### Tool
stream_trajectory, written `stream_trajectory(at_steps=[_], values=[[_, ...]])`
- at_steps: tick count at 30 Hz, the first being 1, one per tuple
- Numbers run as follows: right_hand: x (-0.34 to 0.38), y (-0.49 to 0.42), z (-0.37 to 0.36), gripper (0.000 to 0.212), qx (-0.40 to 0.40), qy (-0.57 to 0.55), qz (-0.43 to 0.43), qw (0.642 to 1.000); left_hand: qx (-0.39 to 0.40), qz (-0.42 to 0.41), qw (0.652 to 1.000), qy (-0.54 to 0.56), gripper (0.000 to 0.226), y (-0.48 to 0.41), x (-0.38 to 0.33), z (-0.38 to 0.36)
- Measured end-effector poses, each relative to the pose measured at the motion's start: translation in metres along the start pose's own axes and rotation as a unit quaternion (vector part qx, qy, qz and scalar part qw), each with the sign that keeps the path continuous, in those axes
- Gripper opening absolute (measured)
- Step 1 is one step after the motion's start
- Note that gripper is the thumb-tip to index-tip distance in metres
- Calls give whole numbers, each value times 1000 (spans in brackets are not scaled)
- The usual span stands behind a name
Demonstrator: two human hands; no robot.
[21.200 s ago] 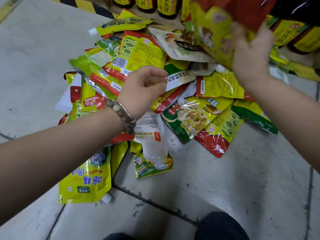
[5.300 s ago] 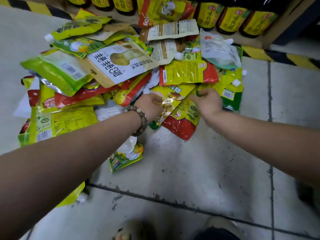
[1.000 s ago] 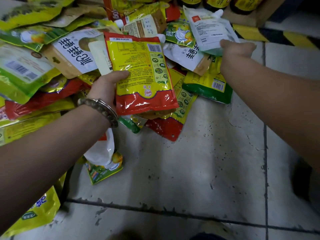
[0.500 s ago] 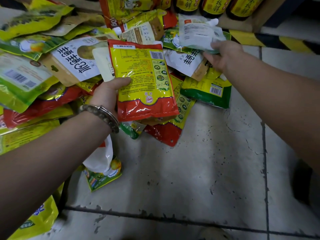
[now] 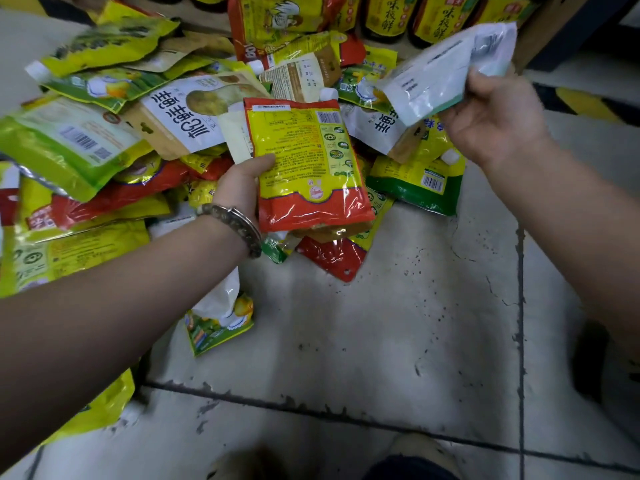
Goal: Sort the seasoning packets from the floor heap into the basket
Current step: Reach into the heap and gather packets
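Only one view is given, taken from the wearer's head and tilted forward and down onto the tiled floor (image 5: 346,341). The heap (image 5: 180,112) is seen at close range across the upper half; bottles (image 5: 384,15) are cut by the top edge.

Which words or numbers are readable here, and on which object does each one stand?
"味极鲜": yellow labels on the bottles.
Big upside-down characters on the kraft pouch: not surely readable.
Print on the red-yellow packet, held by the left hand: too small.
Print on the pale pouch, held by the right hand: blurred.
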State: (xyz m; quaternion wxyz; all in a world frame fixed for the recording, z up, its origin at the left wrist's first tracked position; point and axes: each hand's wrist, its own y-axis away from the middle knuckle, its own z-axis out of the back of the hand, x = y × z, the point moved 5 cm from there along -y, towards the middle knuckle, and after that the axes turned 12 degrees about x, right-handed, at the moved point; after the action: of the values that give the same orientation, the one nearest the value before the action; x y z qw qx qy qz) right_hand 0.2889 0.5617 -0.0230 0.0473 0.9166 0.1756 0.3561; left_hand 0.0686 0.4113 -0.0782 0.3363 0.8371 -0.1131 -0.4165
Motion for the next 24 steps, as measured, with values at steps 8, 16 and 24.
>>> stream_trajectory(at_steps=[8, 16, 24], values=[[-8, 24, -60, 54, 140, -65, -35, 987, 20, 8, 999, 48, 16, 8, 14, -17], [-53, 60, -36, 51, 34, 144, -173, 974, 29, -57, 998, 30, 41, 15, -8, -19], [-24, 53, -46, 31, 128, 491, -265, 820, 2, -196, 978, -68, 14, 19, -42, -15]])
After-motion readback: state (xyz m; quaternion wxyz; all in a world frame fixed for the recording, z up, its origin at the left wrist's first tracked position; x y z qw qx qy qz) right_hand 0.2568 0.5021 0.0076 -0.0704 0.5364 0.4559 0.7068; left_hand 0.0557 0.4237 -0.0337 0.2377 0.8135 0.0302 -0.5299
